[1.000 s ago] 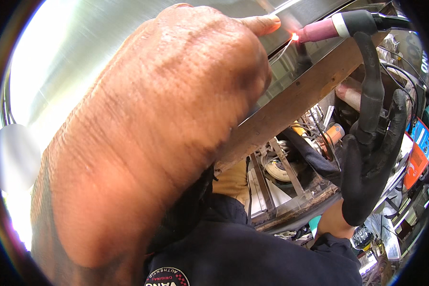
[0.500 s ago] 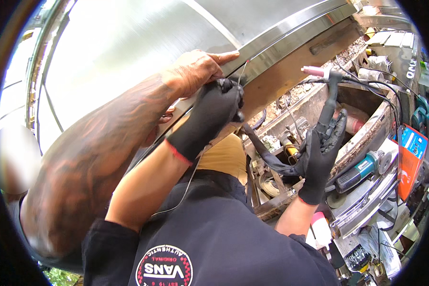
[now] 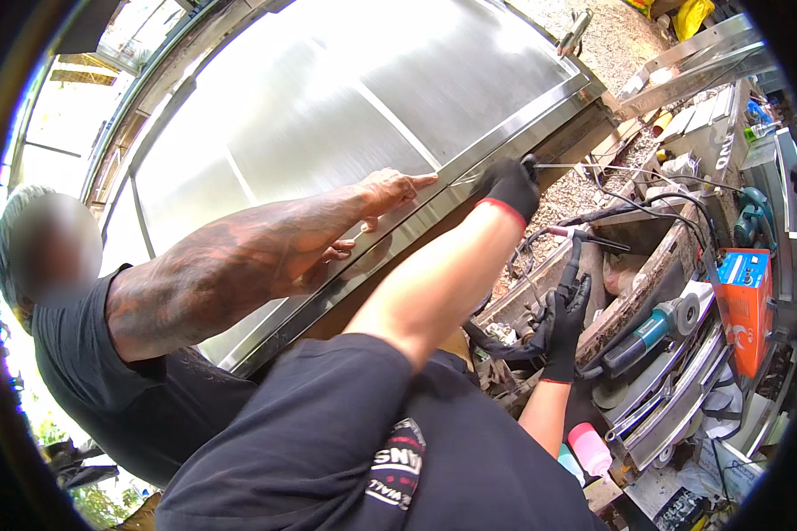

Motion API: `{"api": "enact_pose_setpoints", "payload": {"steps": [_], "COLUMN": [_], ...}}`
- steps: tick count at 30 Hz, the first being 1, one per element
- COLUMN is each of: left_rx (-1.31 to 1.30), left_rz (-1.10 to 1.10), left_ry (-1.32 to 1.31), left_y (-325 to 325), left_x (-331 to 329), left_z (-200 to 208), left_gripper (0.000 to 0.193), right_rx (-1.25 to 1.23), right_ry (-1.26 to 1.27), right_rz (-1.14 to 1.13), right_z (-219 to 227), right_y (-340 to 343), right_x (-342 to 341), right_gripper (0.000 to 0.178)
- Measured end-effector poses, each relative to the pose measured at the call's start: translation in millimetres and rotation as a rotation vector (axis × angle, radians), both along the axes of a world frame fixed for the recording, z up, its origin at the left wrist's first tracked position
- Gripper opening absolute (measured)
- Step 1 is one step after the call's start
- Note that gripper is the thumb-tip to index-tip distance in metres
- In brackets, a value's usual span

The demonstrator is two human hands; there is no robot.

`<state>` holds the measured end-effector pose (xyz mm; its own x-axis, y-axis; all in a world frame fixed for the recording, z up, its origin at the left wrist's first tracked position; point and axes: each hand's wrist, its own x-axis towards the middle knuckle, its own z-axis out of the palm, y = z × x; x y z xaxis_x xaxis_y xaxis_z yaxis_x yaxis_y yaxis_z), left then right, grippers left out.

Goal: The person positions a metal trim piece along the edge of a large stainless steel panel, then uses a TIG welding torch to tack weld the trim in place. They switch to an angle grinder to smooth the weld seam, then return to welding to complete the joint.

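My left hand (image 3: pixel 509 188), in a black glove with a red cuff, is stretched across to the right, beyond the long edge of the metal panel (image 3: pixel 328 115). Its fingers are closed on a thin metal rod (image 3: pixel 584 166) that sticks out to the right. Lower right, my right hand (image 3: pixel 567 326), gloved the same way, holds a welding torch (image 3: pixel 575 257) with a pink nozzle, its handle between thumb and fingers. Another person's hand (image 3: pixel 388 192) lies at the panel's edge, index finger pointing along it; that person's other hand (image 3: pixel 336 251) is just below.
Under the torch is a worn, open-topped trough (image 3: pixel 655 276) with cables over it. Right of it lie a teal angle grinder (image 3: pixel 651 336), an orange-and-blue box (image 3: pixel 742 305) and metal strips (image 3: pixel 673 398). A pink-capped bottle (image 3: pixel 590 447) stands lower right. Clamping pliers (image 3: pixel 576 34) grip the panel's far corner.
My left hand has moved right, away from the other person's hand, and the rod now points right instead of at the panel edge. The torch has dropped slightly. The view has shifted and shows more panel.
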<state>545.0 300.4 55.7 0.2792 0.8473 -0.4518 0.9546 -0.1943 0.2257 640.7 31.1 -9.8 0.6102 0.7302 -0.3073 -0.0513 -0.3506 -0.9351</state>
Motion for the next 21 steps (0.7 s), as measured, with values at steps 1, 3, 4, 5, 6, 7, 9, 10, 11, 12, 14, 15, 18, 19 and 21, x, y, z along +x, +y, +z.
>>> {"api": "enact_pose_setpoints", "payload": {"steps": [1, 3, 4, 5, 6, 7, 9, 10, 11, 12, 14, 15, 18, 19, 21], "left_rx": [0.047, 0.182, 0.243, 0.43, 0.151, -0.28, -1.095, -1.003, -0.984, -0.942, -1.038, -1.032, -0.957, -1.019, -0.956], "left_rz": [0.074, 0.182, 0.209, -0.087, -0.219, -0.281, 0.494, 0.252, 0.072, -0.105, -0.28, -0.416, -0.636, -0.55, -0.631], "left_ry": [-0.075, -0.33, -0.552, -0.654, -0.974, -1.316, -1.448, -1.266, -1.177, -1.098, -1.177, -1.16, -1.091, -1.126, -1.141], "left_y": [5, 11, 10, 10, -9, -28, -94, -117, -139, -161, -192, -200, -201, -209, -221], "left_x": [8, 21, 25, 13, 11, 7, -3, -9, -12, -16, -1, 6, 12, 10, 7], "left_z": [-8, -30, -50, -78, -77, -73, -23, -26, -29, -31, -29, -21, 17, 20, 26], "left_gripper": [0.022, 0.023, 0.025, 0.031, 0.037, 0.046, 0.06, 0.059, 0.059, 0.058, 0.05, 0.043, 0.026, 0.023, 0.023], "right_rx": [-0.027, -0.077, -0.055, -0.062, -0.093, -0.172, 0.007, -0.003, 0.01, 0.036, 0.183, 0.22, -0.11, -0.091, -0.308], "right_ry": [-0.008, -0.023, -0.268, -0.508, -0.756, -0.995, -0.473, -0.422, -0.407, -0.39, -0.36, -0.634, -1.24, -1.331, -1.494], "right_rz": [0.017, 0.053, 0.139, 0.193, 0.196, 0.182, -0.28, -0.427, -0.553, -0.672, -0.701, -0.736, -0.65, -0.683, -0.644], "right_z": [11, 34, 3, -6, -16, -16, 8, 26, 37, 49, 85, 77, 179, 204, 260], "right_y": [-3, -5, -24, -37, -54, -51, -42, -32, -30, -28, -31, -37, -80, -97, -134], "right_x": [-6, -18, -9, -7, -1, -8, -30, -36, -41, -47, -55, -60, -77, -83, -95], "right_gripper": [0.08, 0.071, 0.067, 0.063, 0.059, 0.055, 0.078, 0.091, 0.09, 0.089, 0.082, 0.078, 0.052, 0.047, 0.044]}}
